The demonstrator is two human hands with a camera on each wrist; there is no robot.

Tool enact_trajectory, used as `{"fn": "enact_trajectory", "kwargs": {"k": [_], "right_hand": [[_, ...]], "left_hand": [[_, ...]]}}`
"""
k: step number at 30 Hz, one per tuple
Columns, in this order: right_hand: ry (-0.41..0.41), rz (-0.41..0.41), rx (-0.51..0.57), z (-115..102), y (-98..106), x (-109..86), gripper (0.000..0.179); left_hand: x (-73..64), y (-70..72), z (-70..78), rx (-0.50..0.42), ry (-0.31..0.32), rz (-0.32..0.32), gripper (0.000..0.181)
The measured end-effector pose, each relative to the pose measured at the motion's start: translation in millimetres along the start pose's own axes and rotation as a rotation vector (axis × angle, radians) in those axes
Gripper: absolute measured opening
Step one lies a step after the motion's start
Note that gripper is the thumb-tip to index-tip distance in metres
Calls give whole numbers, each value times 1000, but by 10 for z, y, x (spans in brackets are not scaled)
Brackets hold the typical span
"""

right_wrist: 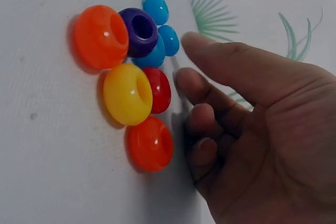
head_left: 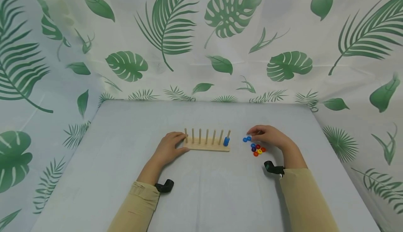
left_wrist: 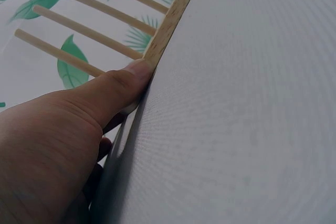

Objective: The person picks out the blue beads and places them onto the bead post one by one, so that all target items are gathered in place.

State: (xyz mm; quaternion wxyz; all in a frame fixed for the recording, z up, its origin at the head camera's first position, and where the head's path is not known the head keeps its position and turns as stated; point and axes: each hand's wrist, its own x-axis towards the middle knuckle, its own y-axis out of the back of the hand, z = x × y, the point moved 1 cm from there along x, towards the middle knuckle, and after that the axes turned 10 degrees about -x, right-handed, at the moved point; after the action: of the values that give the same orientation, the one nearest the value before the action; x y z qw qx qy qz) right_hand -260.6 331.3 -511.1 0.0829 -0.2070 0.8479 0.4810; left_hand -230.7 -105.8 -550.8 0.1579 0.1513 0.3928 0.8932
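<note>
My left hand (head_left: 167, 148) grips the left end of a wooden peg rack (head_left: 206, 148), its thumb on the front of the base (left_wrist: 170, 24) in the left wrist view. Several upright pegs line the rack. Blue beads (head_left: 226, 141) are stacked on the rightmost peg; the other pegs are bare. To the right, my right hand (head_left: 269, 136) hovers by two blue beads (head_left: 247, 138), thumb and forefinger apart with nothing between them. In the right wrist view a yellow bead (right_wrist: 126, 95), a purple bead (right_wrist: 139, 32), a red bead (right_wrist: 160, 90) and two orange beads (right_wrist: 101, 38) cluster beside the fingers.
A white cloth (head_left: 201, 190) covers the table. Leaf-patterned sheeting (head_left: 189, 74) rises behind it and at both sides. Each wrist carries a small black camera, the left camera (head_left: 165, 186) and the right camera (head_left: 274, 167).
</note>
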Motion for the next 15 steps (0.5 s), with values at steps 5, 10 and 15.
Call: {"fn": "enact_trajectory", "kwargs": {"k": [5,10,15], "right_hand": [[-17,-28,-33,-13,-2,39,25],[-32,-43,-38,-37,-11,66,22],[-47,-45,-51,-49,-23,87,22]], "left_hand": [[3,-7,-20,7,-1,-1,60],[4,-9,-23,-4,-11,3,59],[-2,-5,-20,-9,-11,1,59]]}}
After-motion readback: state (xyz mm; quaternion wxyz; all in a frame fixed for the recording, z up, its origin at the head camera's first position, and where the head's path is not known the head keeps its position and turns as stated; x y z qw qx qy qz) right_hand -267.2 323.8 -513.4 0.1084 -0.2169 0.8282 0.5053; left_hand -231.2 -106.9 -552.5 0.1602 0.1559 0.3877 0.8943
